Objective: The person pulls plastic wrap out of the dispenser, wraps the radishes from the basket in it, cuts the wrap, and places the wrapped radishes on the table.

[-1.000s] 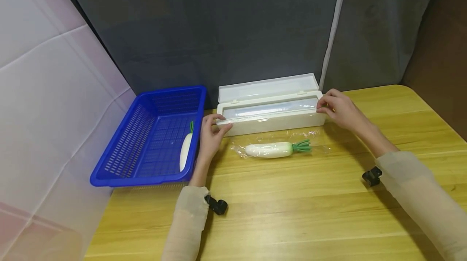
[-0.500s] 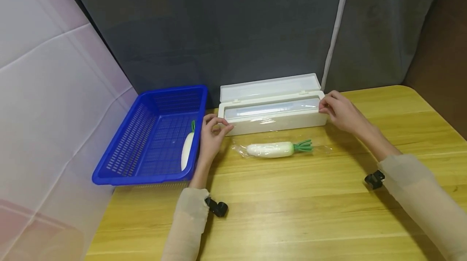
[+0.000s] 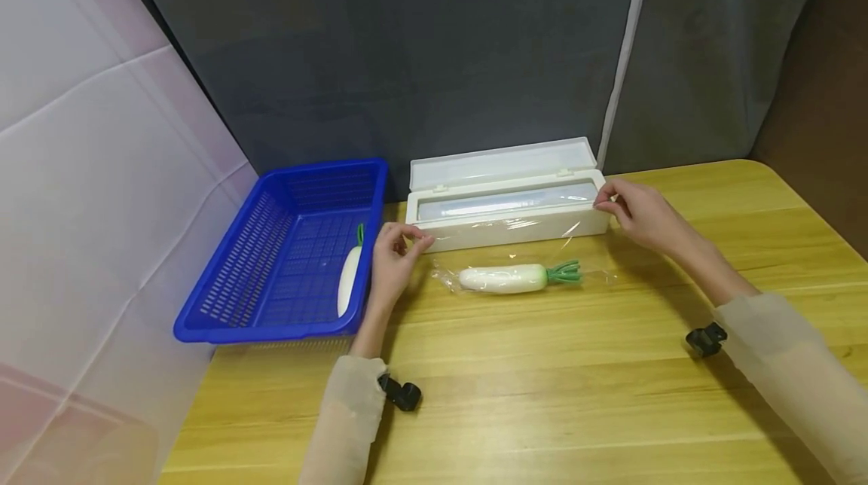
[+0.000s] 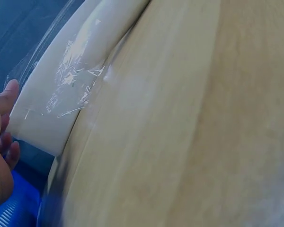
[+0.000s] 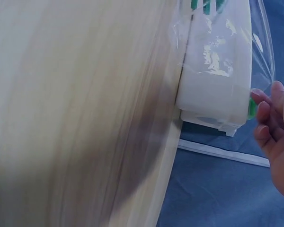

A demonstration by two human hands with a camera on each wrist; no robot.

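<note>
A white cling film box stands at the back of the table, its lid raised, a film roll inside. Clear cling film hangs over the box's front. My left hand pinches the film's edge at the box's left end. At the right end my right hand pinches the other corner between thumb and fingers; the film stretches to those fingertips in the right wrist view. In front of the box lies a white radish with green stems, wrapped in film.
A blue plastic basket stands left of my left hand, with another white radish along its right side. A dark grey curtain hangs behind the wooden table. A pale sheet covers the left side.
Both hands have come slightly down and toward me, the left one dropping below the box's top edge. The film's glints now reach lower over the box's front. The wrapped radish stays put.
</note>
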